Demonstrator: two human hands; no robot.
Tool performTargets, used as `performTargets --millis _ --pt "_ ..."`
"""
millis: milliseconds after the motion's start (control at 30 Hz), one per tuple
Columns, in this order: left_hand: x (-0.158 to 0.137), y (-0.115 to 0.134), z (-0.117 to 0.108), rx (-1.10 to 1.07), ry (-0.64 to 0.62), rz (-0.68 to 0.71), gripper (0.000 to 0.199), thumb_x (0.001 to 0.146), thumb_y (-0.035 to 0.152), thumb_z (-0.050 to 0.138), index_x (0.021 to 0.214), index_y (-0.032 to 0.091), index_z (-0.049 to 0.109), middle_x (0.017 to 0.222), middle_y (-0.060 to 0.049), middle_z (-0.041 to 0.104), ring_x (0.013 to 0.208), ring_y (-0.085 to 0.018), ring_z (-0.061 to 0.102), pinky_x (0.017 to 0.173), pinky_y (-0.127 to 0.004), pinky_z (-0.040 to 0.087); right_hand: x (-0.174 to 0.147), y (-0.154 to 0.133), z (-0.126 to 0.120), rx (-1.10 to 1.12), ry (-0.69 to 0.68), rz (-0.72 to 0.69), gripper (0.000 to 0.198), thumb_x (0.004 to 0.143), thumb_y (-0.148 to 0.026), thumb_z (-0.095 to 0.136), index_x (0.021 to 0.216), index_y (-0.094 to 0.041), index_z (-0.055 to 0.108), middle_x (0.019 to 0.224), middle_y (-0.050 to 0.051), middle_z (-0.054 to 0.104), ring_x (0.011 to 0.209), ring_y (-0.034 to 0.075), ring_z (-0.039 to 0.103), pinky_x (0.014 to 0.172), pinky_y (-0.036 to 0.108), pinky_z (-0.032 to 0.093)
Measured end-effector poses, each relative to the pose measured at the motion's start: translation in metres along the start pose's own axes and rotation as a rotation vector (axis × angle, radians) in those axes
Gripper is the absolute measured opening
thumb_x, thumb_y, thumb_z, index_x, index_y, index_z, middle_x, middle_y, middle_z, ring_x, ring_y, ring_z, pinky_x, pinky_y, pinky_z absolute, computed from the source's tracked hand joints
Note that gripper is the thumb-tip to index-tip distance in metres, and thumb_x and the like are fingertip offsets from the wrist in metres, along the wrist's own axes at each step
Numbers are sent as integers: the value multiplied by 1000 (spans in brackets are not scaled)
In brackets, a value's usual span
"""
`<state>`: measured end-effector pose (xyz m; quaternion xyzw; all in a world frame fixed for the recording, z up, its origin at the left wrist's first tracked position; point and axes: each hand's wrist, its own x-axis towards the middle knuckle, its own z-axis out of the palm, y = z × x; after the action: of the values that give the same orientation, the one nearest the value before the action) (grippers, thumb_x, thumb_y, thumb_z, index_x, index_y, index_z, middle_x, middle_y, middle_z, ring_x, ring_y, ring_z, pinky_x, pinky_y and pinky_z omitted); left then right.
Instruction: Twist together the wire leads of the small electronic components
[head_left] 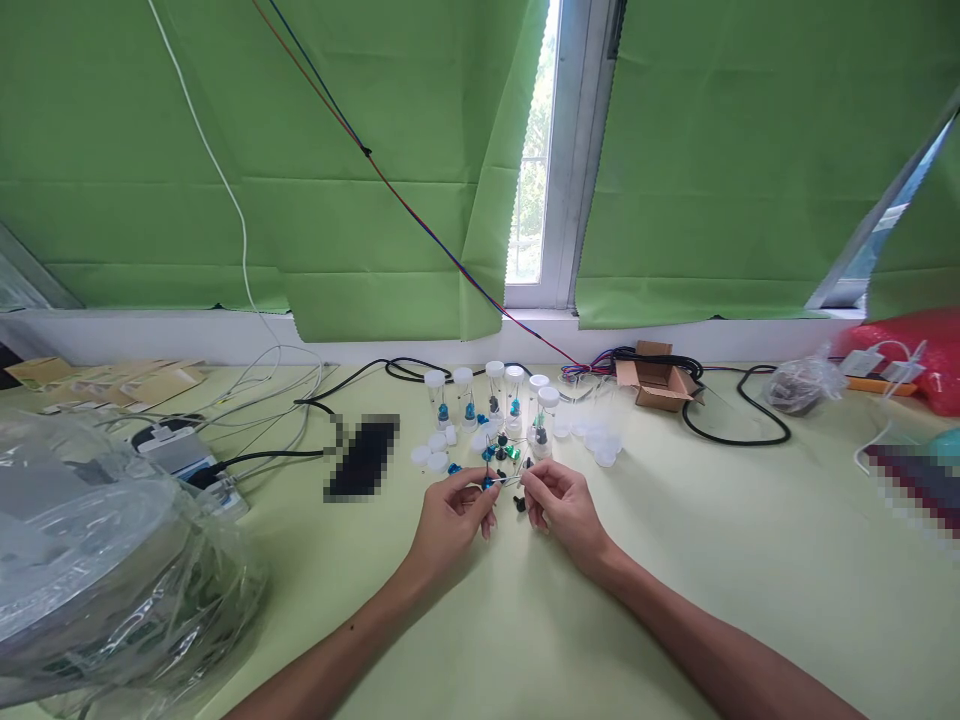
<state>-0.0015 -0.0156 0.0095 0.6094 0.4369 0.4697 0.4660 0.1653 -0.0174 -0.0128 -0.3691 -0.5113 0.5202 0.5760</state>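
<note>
My left hand is closed in a pinch on a small blue part with a thin dark stem standing up from it. Opposite, the fingers of my right hand pinch a thin pale strip that reaches across to the blue part. Whether the strip is metal or plastic I cannot make out. Just beside my right fingertips lies a small black part. Beyond both hands are a black piece, a green piece and several loose blue pieces.
Several clear tubes with white caps stand behind the hands, with loose white caps near them. A pixelated dark object, a power strip and a plastic-wrapped bundle are left. An open cardboard box and black cable are right.
</note>
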Motion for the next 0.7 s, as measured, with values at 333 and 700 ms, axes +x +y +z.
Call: performTargets --millis 333,700 --pt "0 0 1 24 -1 0 26 79 36 67 92 13 65 51 2 56 44 -11 50 47 -24 45 -1 -3 1 4 -26 29 32 83 -44 65 70 -16 56 51 -4 53 38 7 45 36 19 34" --pt "-1 0 -1 28 8 16 25 79 36 67 90 14 65 54 2 57 45 -11 51 47 -23 45 1 -3 1 153 -47 126 31 77 -42 72 73 -15 58 52 -4 55 39 8 47 35 19 36"
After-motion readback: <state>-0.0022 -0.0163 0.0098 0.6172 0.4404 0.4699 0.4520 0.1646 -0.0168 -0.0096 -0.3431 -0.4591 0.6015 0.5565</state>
